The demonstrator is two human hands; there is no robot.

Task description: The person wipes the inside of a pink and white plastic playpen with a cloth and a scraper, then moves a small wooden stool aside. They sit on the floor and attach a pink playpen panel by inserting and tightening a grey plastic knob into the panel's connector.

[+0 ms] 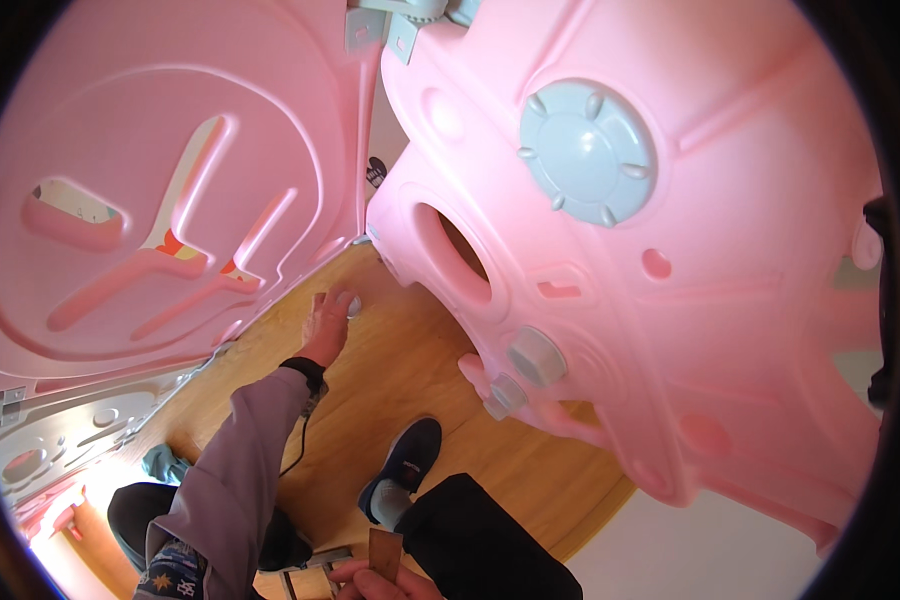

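Observation:
My left hand (325, 328) reaches out low over the wooden floor, between two pink plastic panels. Its fingers are closed around a small whitish rounded thing (354, 306), whose kind I cannot make out. Close to my body, at the lower edge, my right hand (385, 585) pinches a small flat brown rectangular piece (385, 553) upright between thumb and fingers. Part of this hand is cut off by the picture's edge. A dark band circles my left wrist, and a thin dark cord (298, 455) hangs below it.
A large pink panel (750, 230) with a grey round knob (590, 152) and smaller grey knobs (537, 356) stands at right. Another pink panel (260, 130) with cut-outs stands at left, above a grey panel (80, 430). My dark shoe (410, 455) rests on the wooden floor (370, 390).

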